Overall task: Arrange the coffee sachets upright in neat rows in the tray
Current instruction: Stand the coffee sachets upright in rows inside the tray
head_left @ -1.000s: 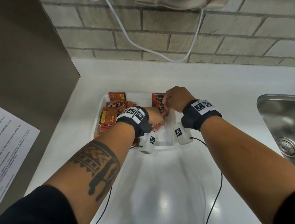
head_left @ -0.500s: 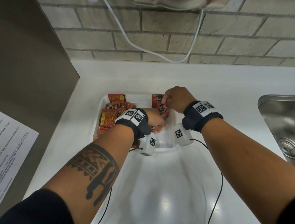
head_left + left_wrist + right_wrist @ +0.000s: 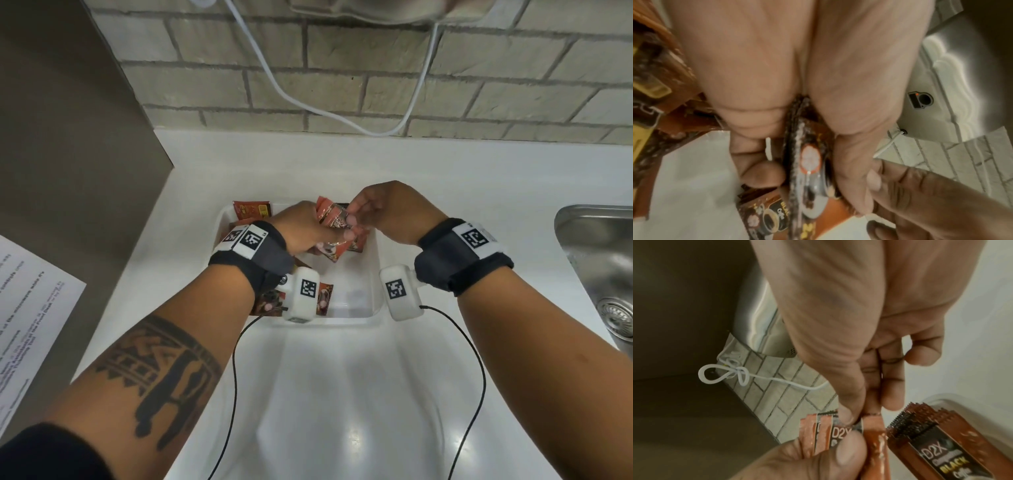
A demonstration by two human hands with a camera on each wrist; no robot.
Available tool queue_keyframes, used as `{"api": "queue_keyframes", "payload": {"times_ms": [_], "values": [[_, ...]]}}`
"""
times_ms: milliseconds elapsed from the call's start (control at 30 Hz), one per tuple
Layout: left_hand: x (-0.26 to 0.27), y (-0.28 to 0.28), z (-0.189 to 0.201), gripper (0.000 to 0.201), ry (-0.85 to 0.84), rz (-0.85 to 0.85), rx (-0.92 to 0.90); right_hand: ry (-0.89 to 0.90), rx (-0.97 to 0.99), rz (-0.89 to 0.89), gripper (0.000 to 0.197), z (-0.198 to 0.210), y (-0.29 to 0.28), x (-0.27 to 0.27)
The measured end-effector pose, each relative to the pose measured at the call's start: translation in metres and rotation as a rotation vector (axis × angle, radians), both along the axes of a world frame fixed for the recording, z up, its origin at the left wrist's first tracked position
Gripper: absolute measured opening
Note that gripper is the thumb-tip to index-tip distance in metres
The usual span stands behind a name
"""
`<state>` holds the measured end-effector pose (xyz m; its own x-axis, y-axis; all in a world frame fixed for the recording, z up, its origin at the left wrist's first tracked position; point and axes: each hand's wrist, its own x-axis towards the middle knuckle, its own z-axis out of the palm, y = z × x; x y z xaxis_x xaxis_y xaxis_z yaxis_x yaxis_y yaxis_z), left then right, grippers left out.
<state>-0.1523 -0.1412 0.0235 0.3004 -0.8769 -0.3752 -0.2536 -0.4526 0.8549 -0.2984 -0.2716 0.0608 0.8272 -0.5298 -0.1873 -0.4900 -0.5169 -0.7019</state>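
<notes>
Orange sachets bunched above the white tray: my left hand clamps the bundle, my right hand pinches one top edge. I judge squaring the edges before lowering works best. Earlier both hands sat lower inside the tray; now lifted.

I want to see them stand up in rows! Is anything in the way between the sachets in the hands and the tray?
Nothing visible is. The left hand grips a bunch of sachets just above the tray, and the right hand pinches their tops. The tray floor right below looks bare; loose sachets lie along its left side.
</notes>
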Motion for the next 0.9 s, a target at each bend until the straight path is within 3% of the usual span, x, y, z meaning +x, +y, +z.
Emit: {"api": "queue_keyframes", "payload": {"times_ms": [133, 300, 400, 600, 733, 900], "values": [[-0.002, 0.002, -0.010, 0.033, 0.107, 0.074, -0.067, -0.029, -0.022, -0.040, 0.007, 0.004, -0.002, 0.002], [0.011, 0.011, -0.012, 0.022, 0.132, 0.160, -0.103, 0.061, -0.102, 0.023, 0.021, -0.002, 0.000, 0.002], [0.011, 0.010, -0.015, 0.029, 0.234, 0.209, -0.156, 0.032, -0.110, 0.021, 0.007, -0.008, 0.005, 0.006], [0.001, 0.014, -0.009, 0.045, 0.358, 0.181, -0.244, -0.042, -0.083, -0.011, 0.006, 0.000, 0.000, 0.007], [0.005, 0.018, -0.005, 0.040, 0.187, 0.132, -0.206, -0.062, -0.067, 0.006, 0.012, 0.007, -0.002, 0.005], [0.024, 0.026, 0.014, 0.032, -0.327, 0.067, 0.048, 0.004, -0.225, -0.020, 0.012, 0.011, -0.002, -0.002]]}}
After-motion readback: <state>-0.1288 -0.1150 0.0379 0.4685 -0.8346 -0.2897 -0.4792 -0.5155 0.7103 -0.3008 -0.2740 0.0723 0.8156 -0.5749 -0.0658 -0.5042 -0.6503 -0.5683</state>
